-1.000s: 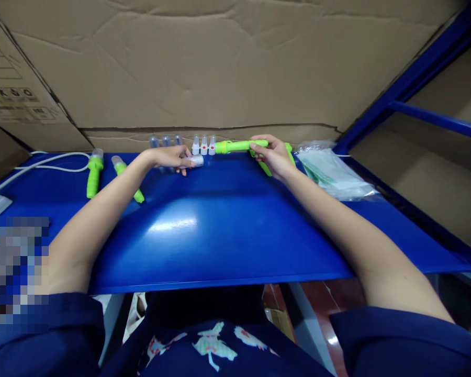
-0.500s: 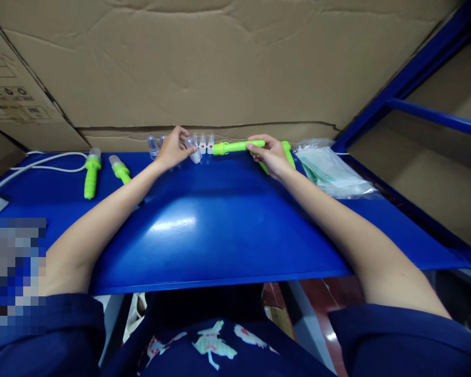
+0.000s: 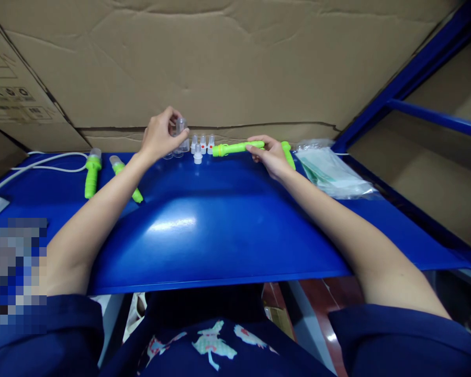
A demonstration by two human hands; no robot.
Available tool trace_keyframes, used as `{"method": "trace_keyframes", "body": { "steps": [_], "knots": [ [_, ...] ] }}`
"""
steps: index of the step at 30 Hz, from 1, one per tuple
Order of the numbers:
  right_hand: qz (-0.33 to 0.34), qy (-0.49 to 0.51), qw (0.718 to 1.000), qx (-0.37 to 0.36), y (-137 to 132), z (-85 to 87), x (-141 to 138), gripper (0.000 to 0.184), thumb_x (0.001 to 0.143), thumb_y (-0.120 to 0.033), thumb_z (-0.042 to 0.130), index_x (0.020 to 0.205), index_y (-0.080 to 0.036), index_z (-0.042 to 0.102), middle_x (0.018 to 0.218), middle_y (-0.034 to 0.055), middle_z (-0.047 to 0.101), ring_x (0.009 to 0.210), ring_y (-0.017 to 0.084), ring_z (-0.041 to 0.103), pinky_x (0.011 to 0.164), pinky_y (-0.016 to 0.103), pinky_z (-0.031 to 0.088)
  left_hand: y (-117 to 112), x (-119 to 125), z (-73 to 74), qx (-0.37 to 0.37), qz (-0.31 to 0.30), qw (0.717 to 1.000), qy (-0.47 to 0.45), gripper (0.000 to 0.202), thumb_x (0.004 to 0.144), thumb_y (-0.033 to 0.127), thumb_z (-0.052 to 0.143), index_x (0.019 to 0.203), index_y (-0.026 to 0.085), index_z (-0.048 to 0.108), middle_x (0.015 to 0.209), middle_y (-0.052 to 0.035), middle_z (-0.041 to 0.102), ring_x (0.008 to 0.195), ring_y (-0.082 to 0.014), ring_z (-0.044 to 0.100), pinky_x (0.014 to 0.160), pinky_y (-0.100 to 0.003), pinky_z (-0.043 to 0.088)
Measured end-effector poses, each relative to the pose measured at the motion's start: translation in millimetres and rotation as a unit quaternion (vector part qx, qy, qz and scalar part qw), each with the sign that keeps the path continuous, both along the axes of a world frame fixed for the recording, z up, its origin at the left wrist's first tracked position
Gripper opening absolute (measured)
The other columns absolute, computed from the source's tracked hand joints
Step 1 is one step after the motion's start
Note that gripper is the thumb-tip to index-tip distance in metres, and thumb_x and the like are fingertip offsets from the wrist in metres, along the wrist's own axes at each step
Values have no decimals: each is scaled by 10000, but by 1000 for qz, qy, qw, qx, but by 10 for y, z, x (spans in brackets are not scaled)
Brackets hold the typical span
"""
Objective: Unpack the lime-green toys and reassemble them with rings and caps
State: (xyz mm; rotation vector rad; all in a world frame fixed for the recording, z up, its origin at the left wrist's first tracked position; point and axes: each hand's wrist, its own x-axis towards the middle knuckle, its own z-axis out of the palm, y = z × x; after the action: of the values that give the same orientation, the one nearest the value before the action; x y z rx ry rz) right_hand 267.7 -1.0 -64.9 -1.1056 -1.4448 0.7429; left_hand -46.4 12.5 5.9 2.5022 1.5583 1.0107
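My left hand (image 3: 159, 135) is lifted above the far edge of the blue table (image 3: 220, 225), its fingers pinched on a small clear plastic cap (image 3: 181, 127). Beneath it stand more clear caps (image 3: 172, 153). Just to the right, small white pieces with red dots (image 3: 203, 145) stand in a short row. My right hand (image 3: 272, 155) rests on the table and grips a bright green plastic handle (image 3: 237, 148) that lies pointing left toward the white pieces. A second green piece (image 3: 288, 153) pokes out behind that hand.
Two more green handles with clear caps (image 3: 89, 175) (image 3: 124, 176) lie at the left, beside a white cable (image 3: 47, 163). A clear plastic bag (image 3: 332, 170) lies at the right. Cardboard boxes (image 3: 220, 68) wall off the back, and a blue rack frame (image 3: 416, 78) stands on the right.
My left hand has moved from the table surface back to the row of caps and risen with a clear cap pinched in it. My right hand stays on the green handle.
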Motion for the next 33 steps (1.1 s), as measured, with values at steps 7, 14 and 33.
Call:
{"method": "trace_keyframes", "body": {
  "steps": [7, 14, 33],
  "knots": [
    [-4, -13, 1000, -14, -1, -6, -2, 442, 668, -512, 834, 964, -243, 644, 676, -25, 527, 552, 125, 477, 522, 275, 413, 185, -252, -41, -121, -27, 983, 133, 505, 681, 509, 752, 1033, 159, 656, 959, -67, 689, 926, -230, 630, 886, -321, 455],
    [8, -29, 1000, -5, 8, -22, 0, 486, 665, -567, 808, 979, -246, 623, 690, -20, 512, 568, 133, 472, 532, 278, 394, 317, -420, -102, -56, 9, 985, 163, 487, 673, 539, 775, 1007, 204, 661, 1020, -77, 679, 1112, -297, 577, 975, -350, 396],
    [15, 3, 1000, 7, -7, -17, -10, 378, 689, -410, 837, 957, -214, 658, 660, -31, 546, 532, 105, 484, 498, 240, 391, -37, 188, -326, -127, -94, 933, 323, 466, 904, 501, 492, 1237, 219, 655, 1093, -75, 702, 1034, -253, 647, 879, -304, 451]
  ]
}}
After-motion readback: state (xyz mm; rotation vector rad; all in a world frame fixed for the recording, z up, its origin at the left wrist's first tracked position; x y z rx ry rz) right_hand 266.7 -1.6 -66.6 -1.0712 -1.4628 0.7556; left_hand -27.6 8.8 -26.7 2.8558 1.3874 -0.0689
